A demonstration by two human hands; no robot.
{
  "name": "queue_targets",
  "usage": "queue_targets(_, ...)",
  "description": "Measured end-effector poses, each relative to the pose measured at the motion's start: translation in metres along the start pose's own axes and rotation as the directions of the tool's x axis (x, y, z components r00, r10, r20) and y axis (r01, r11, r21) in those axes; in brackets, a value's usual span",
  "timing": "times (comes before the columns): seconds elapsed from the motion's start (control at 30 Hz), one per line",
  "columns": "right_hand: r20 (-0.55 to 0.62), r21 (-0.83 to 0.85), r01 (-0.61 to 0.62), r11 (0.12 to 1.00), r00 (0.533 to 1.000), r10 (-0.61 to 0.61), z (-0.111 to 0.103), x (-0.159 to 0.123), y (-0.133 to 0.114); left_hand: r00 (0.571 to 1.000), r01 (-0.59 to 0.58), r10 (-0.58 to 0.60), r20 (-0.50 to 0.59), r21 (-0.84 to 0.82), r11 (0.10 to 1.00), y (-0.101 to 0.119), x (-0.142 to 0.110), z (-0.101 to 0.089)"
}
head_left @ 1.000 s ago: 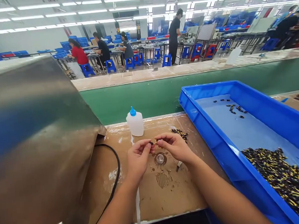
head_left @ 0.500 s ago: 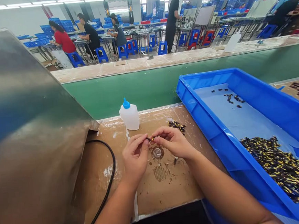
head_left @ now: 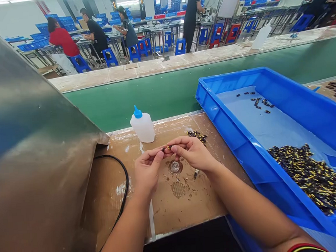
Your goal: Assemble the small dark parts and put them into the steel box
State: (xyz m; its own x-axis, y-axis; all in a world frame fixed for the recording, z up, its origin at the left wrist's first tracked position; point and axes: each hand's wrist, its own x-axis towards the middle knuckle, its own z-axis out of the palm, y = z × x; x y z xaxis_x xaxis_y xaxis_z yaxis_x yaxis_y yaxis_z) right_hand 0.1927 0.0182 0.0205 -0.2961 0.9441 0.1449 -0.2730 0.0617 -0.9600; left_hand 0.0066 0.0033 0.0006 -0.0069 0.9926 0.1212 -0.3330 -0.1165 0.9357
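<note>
My left hand [head_left: 148, 167] pinches a small dark piece [head_left: 163, 149] between thumb and fingers. Close against it, my right hand [head_left: 194, 153] grips a small black-and-yellow piece [head_left: 169, 147]. The two pieces meet or nearly meet end to end; fingers partly cover both, so I cannot tell if they are joined. Just below the hands, a small round clear dish [head_left: 175, 167] sits on a wet-stained patch of the brown board. Behind my right hand lies a little pile of black-and-yellow pieces [head_left: 197, 136]. A white squeeze bottle [head_left: 143, 128] with a blue nozzle stands behind my left hand.
A big blue tray [head_left: 229, 131] on the right holds a heap of black-and-yellow pieces [head_left: 314, 176]. A metal housing [head_left: 36, 152] fills the left side, with a black cable [head_left: 127, 183] beside it. A small dark-and-white object [head_left: 196, 173] lies near my right wrist. Several people work beyond the green barrier [head_left: 125, 102].
The head view has tilted downward, so the bench and tray sit higher in the picture. Both hands stay together, still pinching the small pieces, with slight finger shifts.
</note>
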Motion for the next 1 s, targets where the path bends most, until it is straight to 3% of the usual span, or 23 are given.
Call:
queue_targets(0.17, -0.017, -0.072, 0.048, 0.996, 0.999, -0.049, 0.001, -0.002, 0.000, 0.979, 0.200, -0.199, 0.030, -0.279, 0.939, 0.007, 0.004, 0.004)
queue_targets(0.3, -0.051, -0.323, 0.176, 0.930, 0.978, -0.203, -0.010, -0.003, -0.010, 0.954, 0.273, -0.299, -0.013, -0.369, 0.888, 0.013, 0.009, 0.000)
queue_targets(0.4, -0.017, -0.444, 0.181, 0.878, 0.978, -0.210, -0.020, -0.004, -0.018, 0.959, 0.262, -0.282, 0.003, -0.384, 0.885, 0.013, 0.012, -0.003)
queue_targets(0.7, -0.029, -0.437, 0.095, 0.894, 0.992, -0.120, -0.022, -0.002, -0.016, 0.983, 0.179, -0.181, 0.020, -0.285, 0.942, 0.006, 0.010, 0.001)
queue_targets(0.8, 0.023, -0.474, 0.085, 0.877, 0.996, -0.085, -0.028, -0.004, -0.020, 0.984, 0.172, -0.179, -0.006, -0.254, 0.952, 0.006, 0.011, 0.000)
queue_targets(0.9, 0.154, -0.598, 0.124, 0.792, 0.987, -0.039, -0.036, -0.007, -0.026, 0.986, 0.151, -0.161, -0.027, -0.233, 0.961, 0.005, 0.012, -0.002)
queue_targets(1.0, 0.292, -0.723, 0.270, 0.636, 0.954, -0.072, -0.039, -0.010, -0.029, 0.990, 0.131, -0.138, -0.022, -0.201, 0.971, 0.005, 0.012, -0.002)
